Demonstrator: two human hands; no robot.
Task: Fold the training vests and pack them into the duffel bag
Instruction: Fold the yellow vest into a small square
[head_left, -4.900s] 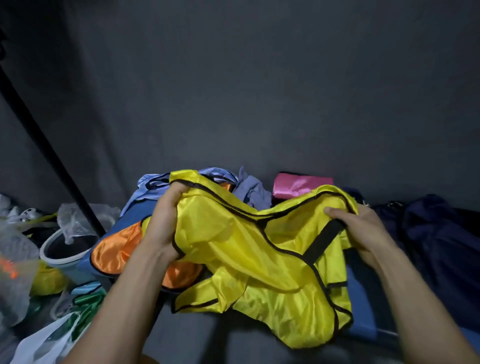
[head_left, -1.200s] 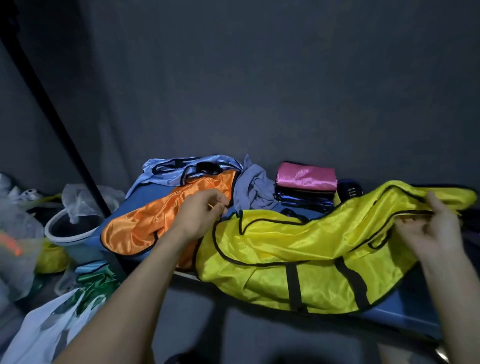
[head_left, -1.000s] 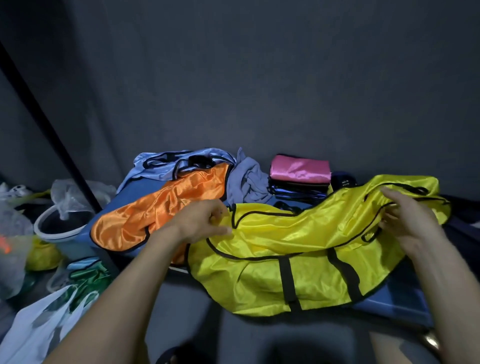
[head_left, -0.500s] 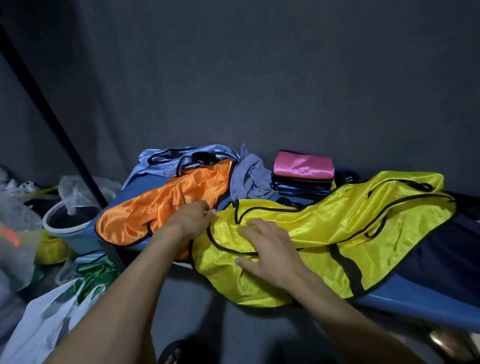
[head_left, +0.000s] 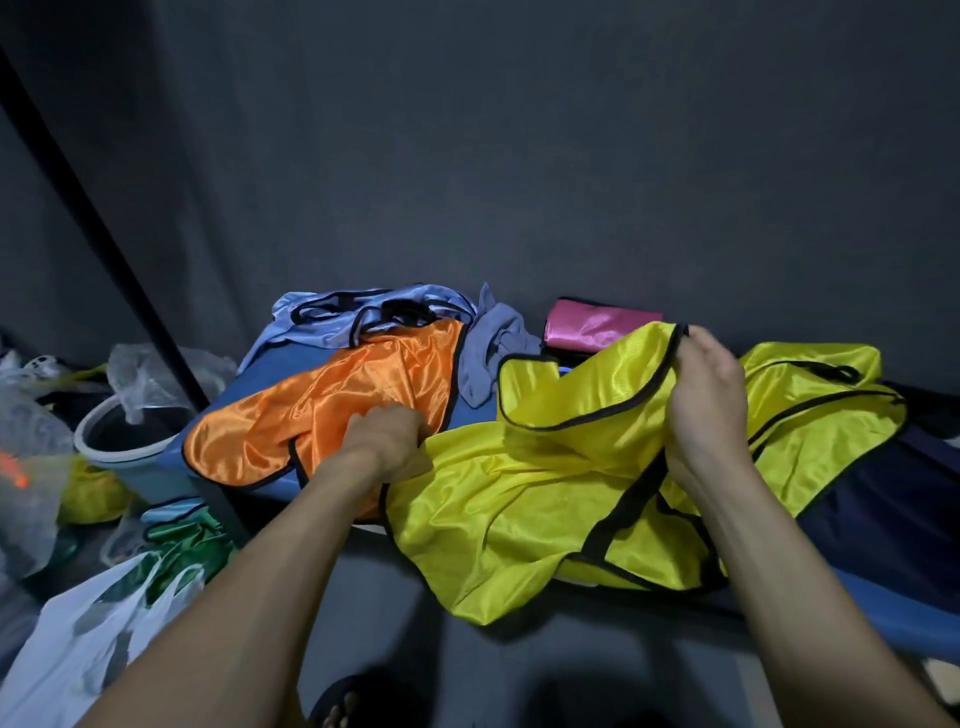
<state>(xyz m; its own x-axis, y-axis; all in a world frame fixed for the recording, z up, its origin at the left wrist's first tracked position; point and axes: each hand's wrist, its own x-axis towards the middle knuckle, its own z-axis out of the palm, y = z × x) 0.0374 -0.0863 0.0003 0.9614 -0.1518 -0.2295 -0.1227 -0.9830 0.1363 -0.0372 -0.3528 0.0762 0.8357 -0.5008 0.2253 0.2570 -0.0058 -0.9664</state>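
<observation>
- The shiny yellow training vest with black trim (head_left: 519, 499) lies crumpled across the front of a blue padded surface (head_left: 909, 613), one edge hanging over the near side.
- The right hand (head_left: 706, 405) pinches the vest's black-trimmed edge and holds that flap raised above the rest of the cloth, fingers curled round the hem.
- The left hand (head_left: 387, 441) bears down on the vest's left end with knuckles up and fingers curled under; whether this grip holds cloth cannot be told.
- Both forearms reach forward from the bottom of the view.
- Just left of the yellow vest lies a shiny orange vest (head_left: 332, 410), with a pale blue vest (head_left: 363, 317) behind it and a folded pink vest (head_left: 597, 325) further back.
- A dark navy fabric mass (head_left: 893, 499) sits at the right.
- A dark grey wall (head_left: 519, 156) rises behind; a white-rimmed bucket (head_left: 124, 436) and plastic bags (head_left: 78, 644) stand at the left.
</observation>
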